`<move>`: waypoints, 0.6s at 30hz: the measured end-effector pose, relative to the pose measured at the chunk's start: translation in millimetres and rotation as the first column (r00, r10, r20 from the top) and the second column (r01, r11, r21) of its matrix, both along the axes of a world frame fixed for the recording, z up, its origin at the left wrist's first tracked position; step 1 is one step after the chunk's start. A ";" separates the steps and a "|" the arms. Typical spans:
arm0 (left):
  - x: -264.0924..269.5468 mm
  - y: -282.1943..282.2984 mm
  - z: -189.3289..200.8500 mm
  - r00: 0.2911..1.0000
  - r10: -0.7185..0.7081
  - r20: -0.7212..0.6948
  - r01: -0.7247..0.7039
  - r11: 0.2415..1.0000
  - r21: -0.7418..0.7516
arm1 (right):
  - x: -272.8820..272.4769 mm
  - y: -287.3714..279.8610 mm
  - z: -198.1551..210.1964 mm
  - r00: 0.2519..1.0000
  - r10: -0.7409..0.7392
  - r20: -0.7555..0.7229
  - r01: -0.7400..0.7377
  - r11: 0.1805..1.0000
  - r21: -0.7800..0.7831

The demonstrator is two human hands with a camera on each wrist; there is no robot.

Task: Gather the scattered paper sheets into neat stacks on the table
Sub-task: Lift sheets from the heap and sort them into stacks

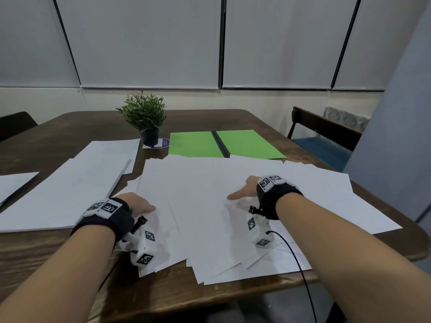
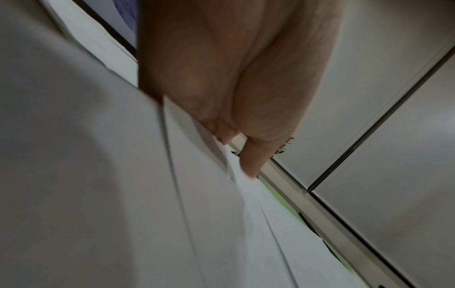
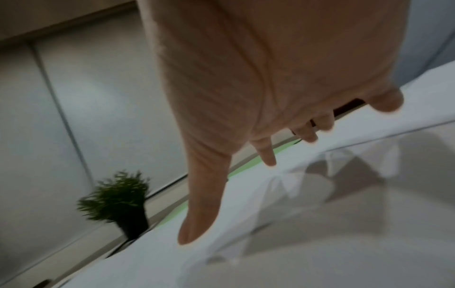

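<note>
Many white paper sheets (image 1: 205, 187) lie scattered and overlapping across the middle and right of the brown table (image 1: 210, 118). My left hand (image 1: 140, 203) is at the pile's left edge. In the left wrist view the left hand (image 2: 234, 78) has one digit on top of the paper sheets (image 2: 123, 194), and a raised sheet edge hides its other fingers, as in a pinch. My right hand (image 1: 245, 190) rests on the pile's middle. In the right wrist view the right hand (image 3: 246, 97) is spread, with its thumb and fingertips touching the paper sheets (image 3: 320, 253).
A tidier white stack (image 1: 70, 194) lies to the left, another stack (image 1: 112, 150) behind it, and one sheet (image 1: 14, 183) at the far left edge. A green folder (image 1: 193, 145) and a potted plant (image 1: 145, 113) stand at the back. A chair (image 1: 326, 129) is at the right.
</note>
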State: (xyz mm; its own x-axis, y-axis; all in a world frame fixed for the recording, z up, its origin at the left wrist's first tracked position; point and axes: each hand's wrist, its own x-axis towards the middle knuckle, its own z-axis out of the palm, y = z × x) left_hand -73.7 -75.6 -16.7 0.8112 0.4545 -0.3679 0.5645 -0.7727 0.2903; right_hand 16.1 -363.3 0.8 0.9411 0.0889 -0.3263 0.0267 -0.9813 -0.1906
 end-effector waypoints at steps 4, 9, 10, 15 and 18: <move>16.7 22.0 -18.0 0.957 0.246 0.153 -0.165 0.897 -0.410 | -7.8 -29.8 4.0 0.991 -0.129 -0.040 0.130 0.991 0.030; 15.9 21.1 -21.3 0.960 0.270 0.073 -0.190 0.821 -0.538 | -10.9 -10.9 -2.5 0.985 -0.107 -0.139 0.116 0.991 0.063; 15.5 18.5 -20.5 0.975 0.219 0.039 -0.171 0.848 -0.501 | -11.4 -0.7 -2.1 0.988 -0.084 -0.133 0.093 0.993 0.065; 9.9 2.3 -8.9 0.999 0.046 0.011 -0.044 0.994 -0.095 | -13.4 32.9 4.7 0.994 0.088 -0.059 -0.085 0.995 0.045; 10.6 6.3 -13.4 1.000 0.018 0.005 -0.018 1.000 -0.017 | -11.3 21.8 4.3 1.000 0.029 -0.009 -0.029 0.999 -0.031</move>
